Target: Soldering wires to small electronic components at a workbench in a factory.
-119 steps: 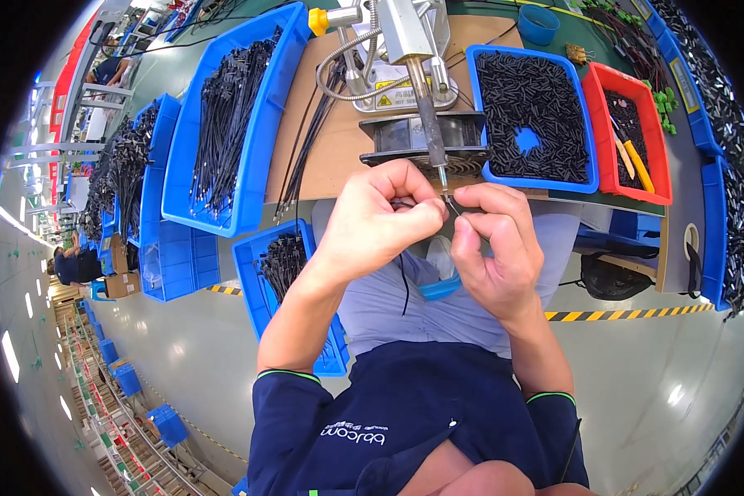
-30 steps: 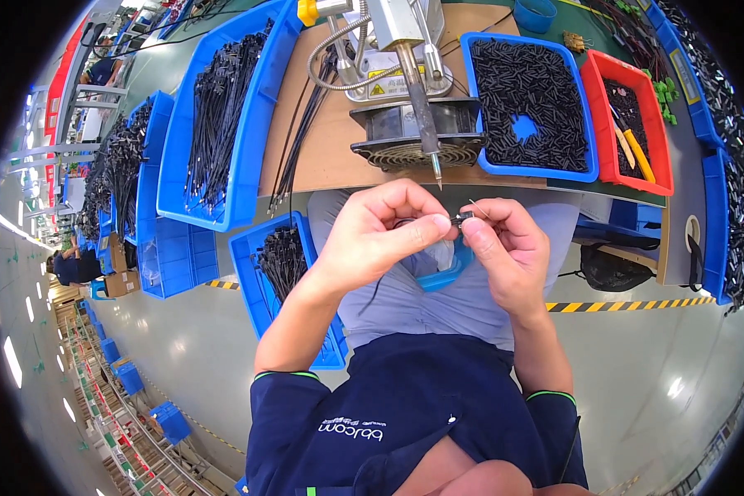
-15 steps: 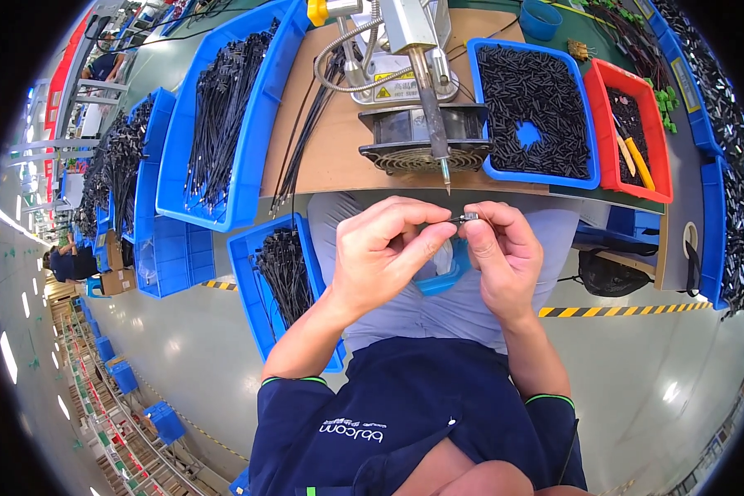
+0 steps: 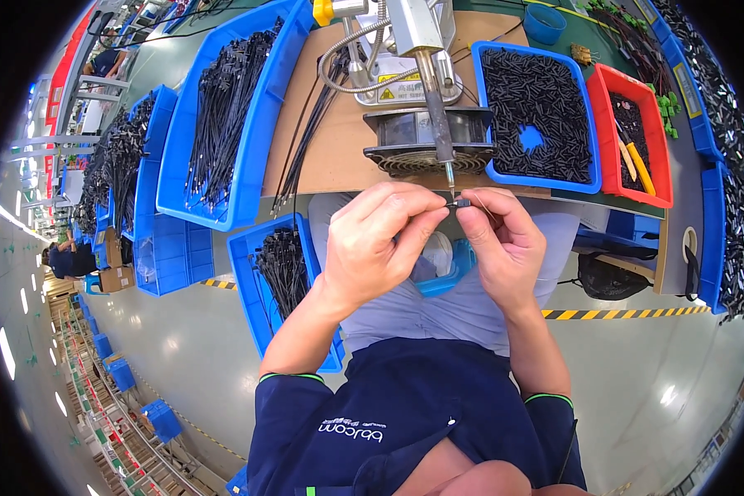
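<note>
My left hand [image 4: 380,236] is closed, thumb and index finger pinching the end of a thin black cable [image 4: 450,204]. Across from it, my right hand [image 4: 504,244] grips a small black connector [image 4: 463,202] between thumb and fingertips. A fine wire [image 4: 483,208] also shows at the right fingers. Cable and connector meet just under the tip of a soldering iron [image 4: 440,124], which points down from its stand. Whether the tip touches the parts I cannot tell. Both hands are over my lap, in front of the table's edge.
A black fan [image 4: 426,128] stands behind the iron. Right of it are a blue bin [image 4: 546,182] of short black sleeves and a red bin [image 4: 663,157] with yellow-handled tools. Black cables fill a blue bin [image 4: 256,157] at left and a lower blue bin [image 4: 332,360].
Both hands have moved slightly up toward the iron. The cable and connector now sit at the iron's tip, where before there was a gap.
</note>
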Demonstrator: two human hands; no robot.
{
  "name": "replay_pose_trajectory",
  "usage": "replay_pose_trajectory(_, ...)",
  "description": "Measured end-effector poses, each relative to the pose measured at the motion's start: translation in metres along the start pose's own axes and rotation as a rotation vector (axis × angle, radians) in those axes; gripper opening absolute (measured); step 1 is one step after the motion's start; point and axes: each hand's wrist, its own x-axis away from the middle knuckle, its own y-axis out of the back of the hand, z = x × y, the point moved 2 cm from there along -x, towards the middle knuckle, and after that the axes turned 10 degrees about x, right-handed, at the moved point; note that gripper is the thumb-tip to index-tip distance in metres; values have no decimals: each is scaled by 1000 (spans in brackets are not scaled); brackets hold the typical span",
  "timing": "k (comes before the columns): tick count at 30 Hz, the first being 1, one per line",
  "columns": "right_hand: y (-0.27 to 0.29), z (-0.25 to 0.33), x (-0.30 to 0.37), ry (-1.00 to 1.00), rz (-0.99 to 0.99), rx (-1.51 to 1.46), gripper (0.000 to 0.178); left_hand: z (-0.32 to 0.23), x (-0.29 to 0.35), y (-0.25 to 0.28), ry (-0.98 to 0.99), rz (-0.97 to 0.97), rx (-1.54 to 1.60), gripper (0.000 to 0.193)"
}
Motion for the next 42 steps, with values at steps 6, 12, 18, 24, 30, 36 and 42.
replay_pose_trajectory(6, -2, 0, -4, -12, -6, -19, 22, 1, -5, 0, 0, -12, -8, 19)
replay_pose_trajectory(12, -2, 0, -5, -9, -7, -18, 22, 0, -6, 2, -2, -11, -20, 18)
replay_pose_trajectory(18, -3, -1, -5, 14, -8, -21, 22, 0, -6, 1, -9, -26, -5, 19)
replay_pose_trajectory(24, -3, -2, -4, 13, -8, -14, 22, 0, -4, 0, -8, -35, -6, 19)
replay_pose_trajectory(30, -3, -1, -4, 14, -11, 3, 22, 1, -4, 0, -10, -34, -8, 20)
replay_pose_trajectory(36, -2, -2, -2, 9, -9, -15, 22, 0, -2, 0, -6, -30, -13, 20)
replay_pose_trajectory(42, -3, 0, -4, 26, -18, -15, 22, 0, -3, -1, -13, -36, -11, 20)
